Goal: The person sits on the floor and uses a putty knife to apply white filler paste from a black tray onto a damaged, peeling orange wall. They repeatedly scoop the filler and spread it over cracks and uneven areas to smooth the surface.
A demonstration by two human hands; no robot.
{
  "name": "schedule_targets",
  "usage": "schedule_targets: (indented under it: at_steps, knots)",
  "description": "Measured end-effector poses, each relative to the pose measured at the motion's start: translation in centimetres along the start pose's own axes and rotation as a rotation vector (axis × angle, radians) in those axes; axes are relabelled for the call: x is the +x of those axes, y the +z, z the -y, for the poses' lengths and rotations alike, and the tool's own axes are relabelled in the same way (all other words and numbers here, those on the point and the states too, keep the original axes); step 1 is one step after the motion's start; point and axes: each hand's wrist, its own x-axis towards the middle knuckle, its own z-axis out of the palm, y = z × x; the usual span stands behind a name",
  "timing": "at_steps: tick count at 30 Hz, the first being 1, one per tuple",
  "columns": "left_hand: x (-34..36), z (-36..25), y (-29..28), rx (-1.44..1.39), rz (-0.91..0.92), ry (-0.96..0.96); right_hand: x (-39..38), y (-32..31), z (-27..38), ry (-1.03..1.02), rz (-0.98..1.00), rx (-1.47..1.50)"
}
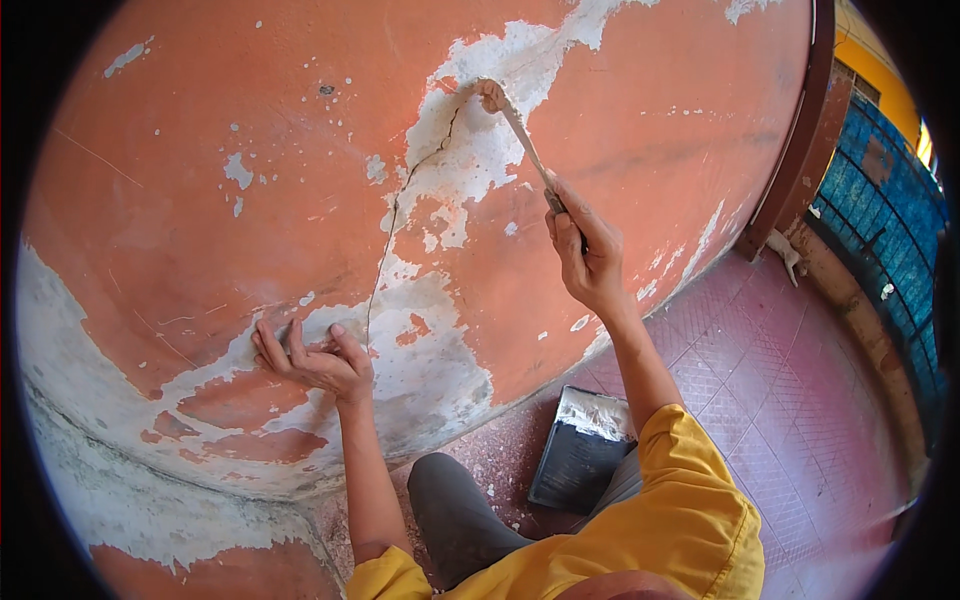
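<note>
My right hand (590,245) grips the dark handle of a putty knife (523,135). The knife's long blade slants up and left, smeared pale, with a brownish lump at its tip. That tip meets the wall at the upper end of a thin dark crack (395,212). From there the crack runs down through a pale patch of bare plaster (475,150) in the orange painted wall (270,200). Lower left, my left hand (318,365) rests on the wall beside the crack's lower end, its fingers spread and holding nothing.
A black tray (578,470) with white paste stands on the reddish tiled floor (740,400), close to my knee (455,515). Paint flakes lie along the wall's foot. A small pale animal (786,255) lies near the blue-covered metal fence (880,220) at right.
</note>
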Motion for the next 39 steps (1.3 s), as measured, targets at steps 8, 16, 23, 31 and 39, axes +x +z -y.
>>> schedule_targets:
  at_steps: [8,16,23,31,39]
  knots:
    - [-0.2,-0.1,-0.1,-0.012,0.022,-0.028,0.6,0.2,-0.6,-0.084,-0.038,-0.117]
    - [-0.2,0.0,0.1,-0.024,-0.007,-0.031,-0.6,0.3,-0.2,-0.117,-0.021,-0.173]
    - [-0.3,0.3,0.0,-0.004,0.001,-0.001,-0.4,1.2,-0.4,-0.072,-0.134,-0.335]
    - [-0.4,-0.2,0.7,-0.013,-0.017,-0.012,-0.2,0.7,1.0,-0.119,-0.008,-0.481]
    - [-0.6,0.2,0.3,-0.011,-0.011,-0.010,-0.3,-1.7,4.8,0.013,0.126,-0.286]
